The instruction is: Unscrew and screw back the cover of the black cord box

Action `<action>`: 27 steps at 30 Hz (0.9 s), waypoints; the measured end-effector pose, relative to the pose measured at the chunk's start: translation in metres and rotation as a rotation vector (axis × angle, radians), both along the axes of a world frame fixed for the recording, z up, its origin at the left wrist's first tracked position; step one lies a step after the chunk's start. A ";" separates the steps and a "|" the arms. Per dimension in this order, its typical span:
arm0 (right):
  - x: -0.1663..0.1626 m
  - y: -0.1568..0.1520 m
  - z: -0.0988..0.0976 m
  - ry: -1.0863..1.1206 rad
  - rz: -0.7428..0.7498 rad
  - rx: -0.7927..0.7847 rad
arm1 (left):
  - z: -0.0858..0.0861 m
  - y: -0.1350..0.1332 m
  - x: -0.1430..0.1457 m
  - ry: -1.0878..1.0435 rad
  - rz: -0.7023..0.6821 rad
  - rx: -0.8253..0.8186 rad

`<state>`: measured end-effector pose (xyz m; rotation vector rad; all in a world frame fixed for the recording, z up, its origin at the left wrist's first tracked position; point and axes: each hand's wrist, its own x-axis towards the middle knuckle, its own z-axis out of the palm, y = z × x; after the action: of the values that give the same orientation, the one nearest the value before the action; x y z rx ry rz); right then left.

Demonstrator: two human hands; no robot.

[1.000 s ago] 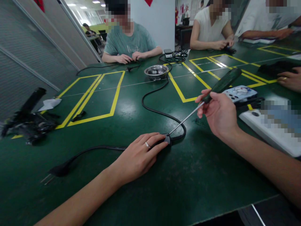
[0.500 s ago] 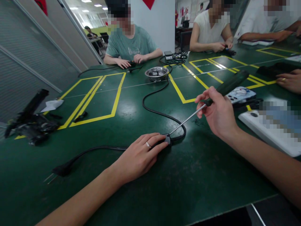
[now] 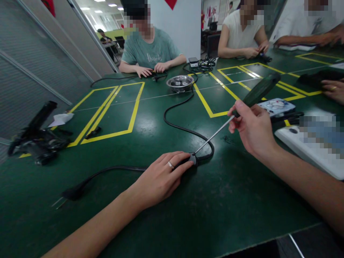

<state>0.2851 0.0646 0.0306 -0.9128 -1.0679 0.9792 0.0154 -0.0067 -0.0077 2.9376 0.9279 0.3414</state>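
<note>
My left hand [image 3: 161,177] lies flat over a small black inline switch [image 3: 191,158] on a black power cord [image 3: 182,129], fingers pressing it onto the green table [image 3: 204,215]. My right hand [image 3: 252,127] grips a long screwdriver [image 3: 252,96] by its dark green handle. The metal shaft slants down to the left and its tip rests on the switch. The cord's plug [image 3: 72,193] lies at the lower left with its prongs pointing left.
A steel bowl [image 3: 179,82] sits mid-table. A phone [image 3: 275,106] and a white device [image 3: 309,150] lie at right. Black parts [image 3: 37,141] and a paper scrap [image 3: 61,118] lie at left. Three other people work along the far edge; another person's hand [image 3: 333,89] rests at right.
The view has shifted slightly. My right hand has turned a little on the screwdriver handle; the tip stays on the switch and my left hand has not moved.
</note>
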 end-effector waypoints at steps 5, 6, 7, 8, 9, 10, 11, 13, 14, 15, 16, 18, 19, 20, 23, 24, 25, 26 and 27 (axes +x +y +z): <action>-0.002 -0.002 -0.002 -0.099 -0.096 0.059 | -0.002 0.000 -0.001 -0.019 0.037 -0.028; -0.003 -0.003 -0.003 -0.099 -0.096 0.062 | -0.002 0.000 -0.002 -0.021 0.047 -0.036; -0.003 -0.004 -0.003 -0.090 -0.088 0.059 | -0.003 0.001 -0.002 -0.023 0.055 -0.045; -0.004 -0.005 -0.003 -0.074 -0.072 0.053 | -0.003 0.001 -0.002 -0.025 0.062 -0.055; -0.004 -0.005 -0.003 -0.050 -0.051 0.045 | -0.003 0.001 -0.002 -0.028 0.065 -0.064; -0.003 -0.006 -0.003 -0.022 -0.025 0.037 | -0.002 0.001 -0.002 -0.031 0.067 -0.072; -0.003 -0.006 -0.003 0.007 0.002 0.030 | -0.002 0.001 -0.002 -0.032 0.068 -0.079; -0.001 -0.005 -0.004 0.037 0.035 0.031 | -0.001 0.001 -0.001 -0.030 0.069 -0.086; 0.000 -0.005 -0.005 0.026 0.033 0.040 | -0.001 0.001 -0.001 -0.028 0.069 -0.088; 0.000 -0.004 -0.005 -0.006 0.017 0.051 | 0.000 0.001 -0.001 -0.029 0.068 -0.087; 0.000 -0.003 -0.005 -0.051 -0.012 0.064 | 0.000 0.001 -0.001 -0.033 0.066 -0.085; 0.000 -0.002 -0.006 -0.141 -0.089 0.093 | 0.000 0.001 -0.001 -0.045 0.063 -0.081; -0.001 -0.002 -0.005 -0.172 -0.117 0.100 | 0.000 0.001 -0.001 -0.048 0.065 -0.081; -0.001 -0.002 -0.005 -0.189 -0.135 0.104 | -0.001 0.001 -0.001 -0.051 0.067 -0.081; -0.003 -0.003 -0.004 -0.158 -0.115 0.086 | -0.001 0.001 0.000 -0.041 0.076 -0.092; -0.003 -0.003 -0.003 -0.123 -0.089 0.078 | -0.001 0.001 0.000 -0.036 0.080 -0.096; -0.003 -0.003 -0.003 -0.079 -0.058 0.073 | -0.001 0.002 0.000 -0.030 0.083 -0.100; -0.002 -0.004 -0.003 -0.034 -0.020 0.070 | 0.000 0.002 0.001 -0.021 0.088 -0.103; -0.001 -0.004 -0.003 0.008 0.018 0.069 | 0.000 0.002 0.001 -0.010 0.092 -0.107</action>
<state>0.2840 0.0605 0.0278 -0.8434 -1.0982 0.9545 0.0167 -0.0047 -0.0078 2.8002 1.0480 0.3002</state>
